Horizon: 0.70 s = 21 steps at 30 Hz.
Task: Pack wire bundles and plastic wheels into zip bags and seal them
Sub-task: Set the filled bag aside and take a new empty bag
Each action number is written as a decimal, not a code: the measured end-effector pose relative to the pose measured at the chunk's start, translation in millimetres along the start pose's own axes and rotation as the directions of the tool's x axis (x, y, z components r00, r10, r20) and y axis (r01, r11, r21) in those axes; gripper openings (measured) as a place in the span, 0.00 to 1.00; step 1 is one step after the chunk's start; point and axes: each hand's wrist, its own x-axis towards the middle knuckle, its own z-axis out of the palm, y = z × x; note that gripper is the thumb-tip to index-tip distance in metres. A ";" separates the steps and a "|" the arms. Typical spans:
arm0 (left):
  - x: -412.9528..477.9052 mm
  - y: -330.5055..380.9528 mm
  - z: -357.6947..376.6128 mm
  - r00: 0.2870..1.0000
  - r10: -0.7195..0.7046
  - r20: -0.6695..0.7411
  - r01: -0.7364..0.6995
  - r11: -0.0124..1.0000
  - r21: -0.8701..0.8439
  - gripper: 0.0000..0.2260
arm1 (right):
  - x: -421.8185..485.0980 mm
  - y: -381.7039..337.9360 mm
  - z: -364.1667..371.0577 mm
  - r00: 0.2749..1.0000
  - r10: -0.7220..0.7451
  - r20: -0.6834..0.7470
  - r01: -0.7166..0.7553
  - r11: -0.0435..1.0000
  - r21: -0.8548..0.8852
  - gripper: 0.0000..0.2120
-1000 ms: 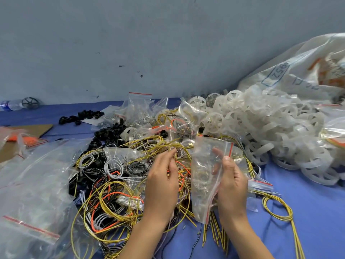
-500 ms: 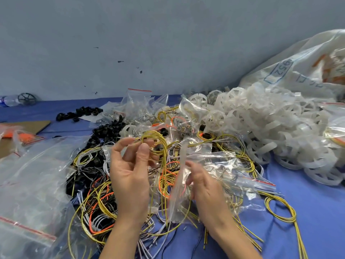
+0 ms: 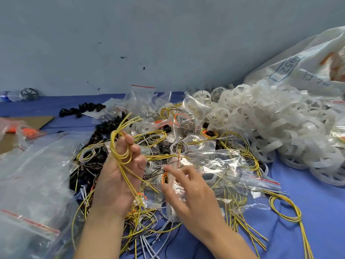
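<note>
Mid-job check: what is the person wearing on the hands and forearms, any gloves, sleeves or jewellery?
Nothing worn shows. The left hand and right hand are bare: no gloves, rings or tape. The left forearm and right forearm are bare down to the frame's bottom edge, with no sleeve, watch or wristband in view.

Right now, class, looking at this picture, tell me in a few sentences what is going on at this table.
A person is sorting parts on a blue table heaped with loose wires, clear zip bags and white plastic wheels. The left hand grips a yellow wire bundle, lifted above the pile. The right hand, fingers spread, reaches toward the zip bags in the middle; whether it touches one is unclear. The bundle is not yet in a bag.
</note>
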 end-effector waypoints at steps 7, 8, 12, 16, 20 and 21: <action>2.8 -8.2 -7.7 0.991 -0.131 -0.033 0.124 0.978 -0.168 0.11 | 2.7 10.8 5.4 0.993 0.114 0.040 -0.115 0.993 0.016 0.09; 3.0 -9.1 -7.7 0.991 -0.133 -0.027 0.126 0.976 -0.178 0.13 | 3.6 12.7 1.3 0.988 0.154 0.013 -0.155 0.985 0.071 0.07; 3.0 -10.4 -3.2 0.988 -0.143 -0.063 0.131 0.978 -0.163 0.09 | 9.8 15.5 -30.9 0.832 0.294 -0.470 -0.151 0.936 0.316 0.16; 1.3 -9.3 0.5 0.990 -0.130 -0.053 0.117 0.975 -0.190 0.11 | 12.0 18.3 -58.0 0.528 0.173 -0.831 0.039 0.973 0.227 0.25; 2.4 -8.1 0.5 0.991 -0.116 -0.060 0.098 0.965 -0.241 0.09 | 16.0 15.5 -39.1 0.756 -0.149 -0.638 0.014 0.977 -0.211 0.21; 2.6 -7.9 -0.3 0.991 -0.110 -0.077 0.089 0.968 -0.236 0.08 | 16.6 15.8 -30.7 0.840 -0.142 -0.524 0.005 0.967 -0.255 0.20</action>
